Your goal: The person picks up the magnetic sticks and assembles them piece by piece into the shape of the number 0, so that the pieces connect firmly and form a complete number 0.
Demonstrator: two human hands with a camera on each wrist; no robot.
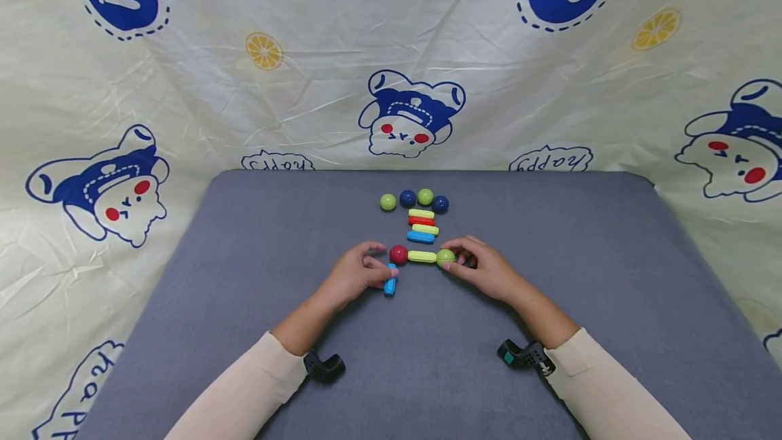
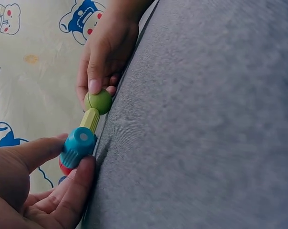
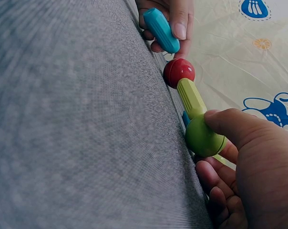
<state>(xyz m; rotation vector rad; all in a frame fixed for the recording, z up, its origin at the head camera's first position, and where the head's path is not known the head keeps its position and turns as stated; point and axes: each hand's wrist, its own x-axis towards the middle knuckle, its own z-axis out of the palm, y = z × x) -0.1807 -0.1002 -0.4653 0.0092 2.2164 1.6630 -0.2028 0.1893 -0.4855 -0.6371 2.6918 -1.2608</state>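
In the head view a red ball (image 1: 398, 254), a yellow ridged rod (image 1: 422, 257) and a green ball (image 1: 445, 258) form one line. My right hand (image 1: 482, 267) pinches the green ball between thumb and fingers at the line's right end. A blue ridged rod (image 1: 389, 281) is pinched by my left hand (image 1: 359, 269), just below the red ball. From the right wrist view, the blue rod (image 3: 161, 30) stands tilted near the red ball (image 3: 179, 73), with a small gap between them. The left wrist view shows the blue rod's end (image 2: 78, 147) facing the camera, largely covering the red ball.
Beyond the hands lies a stack of side-by-side rods: a blue rod (image 1: 421, 237), a red rod (image 1: 421, 221) and yellow ones. Further back are green balls (image 1: 387, 202) and dark blue balls (image 1: 408, 198). The grey table (image 1: 293, 223) meets a printed cloth (image 1: 330, 121) behind.
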